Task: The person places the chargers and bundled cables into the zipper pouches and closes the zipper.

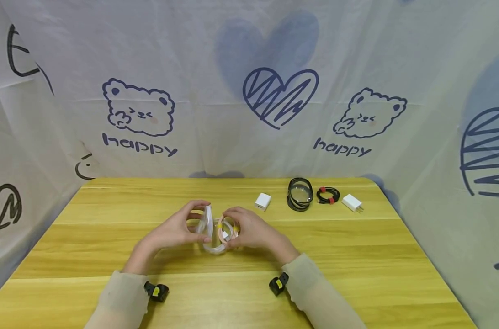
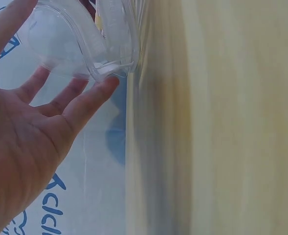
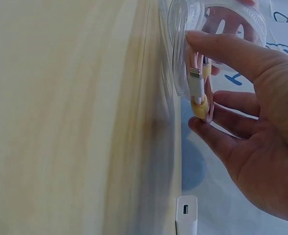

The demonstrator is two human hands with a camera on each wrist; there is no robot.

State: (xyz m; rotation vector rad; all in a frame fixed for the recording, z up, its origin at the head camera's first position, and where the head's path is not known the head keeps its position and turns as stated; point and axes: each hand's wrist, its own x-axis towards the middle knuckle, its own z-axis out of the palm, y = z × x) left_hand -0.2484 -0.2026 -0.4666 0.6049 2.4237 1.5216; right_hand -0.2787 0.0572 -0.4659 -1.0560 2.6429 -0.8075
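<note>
Nearest: beige sleeves, dark strap at each wrist. Next, L hand: thumb & fingers curved round edge of clear case, pinching it. R hand: thumb & fingertips pinch coiled pink cable, yellow ties on, at R side of case.

Step, in my judgmt: cable being handled at case mouth. To do well: L to hold edge back w/o squashing wall; R to carry coil flat, ties on, white plug end tucked clear of rim.

Posn re grip: coil sits betw. R thumb & fingertips, case just to its L; whether fully inside, can't tell.

Far side of table, L to R: white charger, black-rimmed case, black cable w/ red ties, pronged charger. Behind: printed cloth.
</note>
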